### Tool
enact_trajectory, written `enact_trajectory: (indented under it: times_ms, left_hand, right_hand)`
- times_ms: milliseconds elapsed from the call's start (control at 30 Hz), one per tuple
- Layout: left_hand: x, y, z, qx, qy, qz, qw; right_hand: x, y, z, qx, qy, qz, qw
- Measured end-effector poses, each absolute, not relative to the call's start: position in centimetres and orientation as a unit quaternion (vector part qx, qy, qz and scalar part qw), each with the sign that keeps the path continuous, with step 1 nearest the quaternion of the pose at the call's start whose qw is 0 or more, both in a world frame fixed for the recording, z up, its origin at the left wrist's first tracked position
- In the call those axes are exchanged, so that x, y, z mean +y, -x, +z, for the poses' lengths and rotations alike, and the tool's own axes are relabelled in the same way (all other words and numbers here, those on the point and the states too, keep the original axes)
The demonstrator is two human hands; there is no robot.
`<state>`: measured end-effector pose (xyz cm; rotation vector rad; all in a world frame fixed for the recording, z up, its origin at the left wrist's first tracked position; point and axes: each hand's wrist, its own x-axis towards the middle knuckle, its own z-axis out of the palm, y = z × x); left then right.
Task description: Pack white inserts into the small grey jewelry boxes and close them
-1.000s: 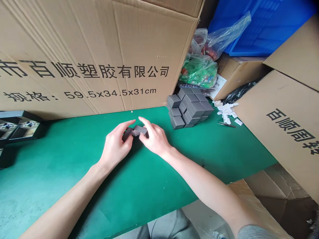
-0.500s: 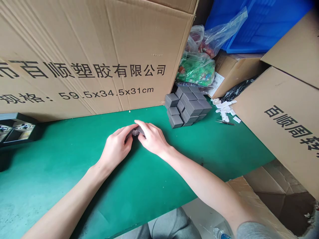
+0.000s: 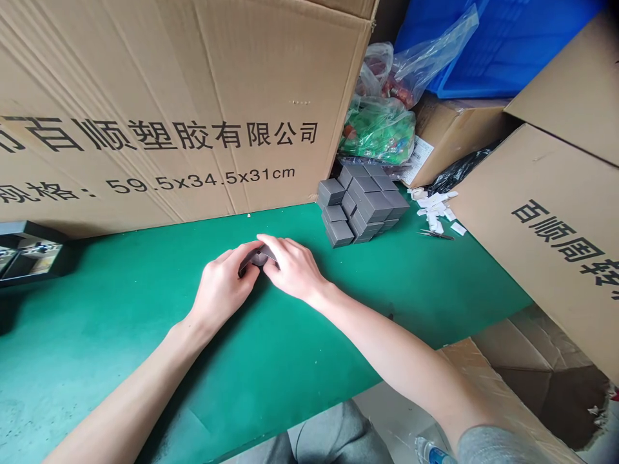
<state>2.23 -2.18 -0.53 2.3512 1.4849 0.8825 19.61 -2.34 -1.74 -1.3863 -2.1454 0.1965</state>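
Observation:
Between my two hands is a small dark grey box, its panels angled apart and a paler inner part showing. My left hand is closed on its left side, thumb below and fingers above. On the right side my right hand grips it the same way, the forefinger stretched over the top. The fingers hide most of it. Just beyond my right hand stands a stack of dark grey boxes, similar in colour.
The green table lies under my hands. A large carton walls the back, another carton the right. White paper scraps and tweezers lie beyond the stack. Black trays stand at the left, plastic bags behind.
The grey box has turned a little in my fingers, and more of its paler inner part shows. My hands stay in nearly the same place; the whole view has shifted slightly.

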Motion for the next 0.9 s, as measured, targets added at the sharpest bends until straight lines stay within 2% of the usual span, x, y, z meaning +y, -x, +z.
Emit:
enact_trajectory:
  times_ms: [500, 900]
  left_hand:
    - [-2.23, -2.03, -0.43, 0.542, -0.766, 0.334, 0.090]
    - [-2.28, -2.03, -0.40, 0.537, -0.777, 0.316, 0.089]
  right_hand:
    - [-2.51, -19.55, -1.41, -0.792, 0.531, 0.065, 0.292]
    - [-2.48, -19.43, -1.74, -0.792, 0.536, 0.057, 0.287]
